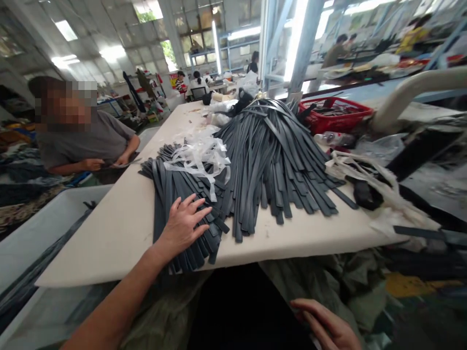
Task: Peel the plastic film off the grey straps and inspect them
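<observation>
My left hand (184, 222) lies flat, fingers spread, on the near end of a pile of dark grey fabric strips (175, 194) on a cream table (116, 233). A larger heap of the same strips (272, 155) fans out to the right of it. White plastic ties (199, 155) lie tangled over the left pile. My right hand (326, 325) is low at the bottom edge, below the table, fingers loosely extended over dark cloth, holding nothing.
A red basket (333, 114) stands at the back right, with a plastic bottle (332, 139) beside it. White scraps and a black piece (365, 189) lie on the right. A seated person (87, 141) works at the table's left side. Other people sit farther back.
</observation>
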The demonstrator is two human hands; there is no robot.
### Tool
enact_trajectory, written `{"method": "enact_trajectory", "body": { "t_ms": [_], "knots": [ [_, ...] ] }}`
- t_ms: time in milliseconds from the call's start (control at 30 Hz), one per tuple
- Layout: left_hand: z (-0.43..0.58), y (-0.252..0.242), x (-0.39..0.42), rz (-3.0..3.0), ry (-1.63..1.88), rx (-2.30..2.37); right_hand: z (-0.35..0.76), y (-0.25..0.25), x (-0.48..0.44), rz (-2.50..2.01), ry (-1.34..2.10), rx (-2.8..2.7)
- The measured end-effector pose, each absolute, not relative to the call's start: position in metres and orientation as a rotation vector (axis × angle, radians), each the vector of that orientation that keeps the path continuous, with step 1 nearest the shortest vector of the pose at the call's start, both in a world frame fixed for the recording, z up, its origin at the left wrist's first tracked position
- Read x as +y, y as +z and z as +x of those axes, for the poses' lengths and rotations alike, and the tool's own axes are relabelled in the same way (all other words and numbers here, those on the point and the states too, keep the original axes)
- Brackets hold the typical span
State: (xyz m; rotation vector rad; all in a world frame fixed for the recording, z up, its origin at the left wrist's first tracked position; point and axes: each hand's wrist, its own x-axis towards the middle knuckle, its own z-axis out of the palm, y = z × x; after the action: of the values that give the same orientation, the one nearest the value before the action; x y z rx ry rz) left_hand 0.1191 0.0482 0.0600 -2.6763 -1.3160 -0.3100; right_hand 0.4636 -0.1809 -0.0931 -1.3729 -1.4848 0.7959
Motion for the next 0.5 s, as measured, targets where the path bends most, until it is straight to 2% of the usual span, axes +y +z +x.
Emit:
{"method": "enact_trajectory", "body": {
  "t_ms": [233,500],
  "knots": [
    [0.194,0.050,0.073,-2.822,-0.332,-1.146,0.465,-0.093,-0.182,-1.424,0.802,-1.623],
    [0.269,0.026,0.097,-2.651,-0.384,-1.492,0.472,-0.108,-0.185,-1.422,0.843,-1.619]
  ]
}}
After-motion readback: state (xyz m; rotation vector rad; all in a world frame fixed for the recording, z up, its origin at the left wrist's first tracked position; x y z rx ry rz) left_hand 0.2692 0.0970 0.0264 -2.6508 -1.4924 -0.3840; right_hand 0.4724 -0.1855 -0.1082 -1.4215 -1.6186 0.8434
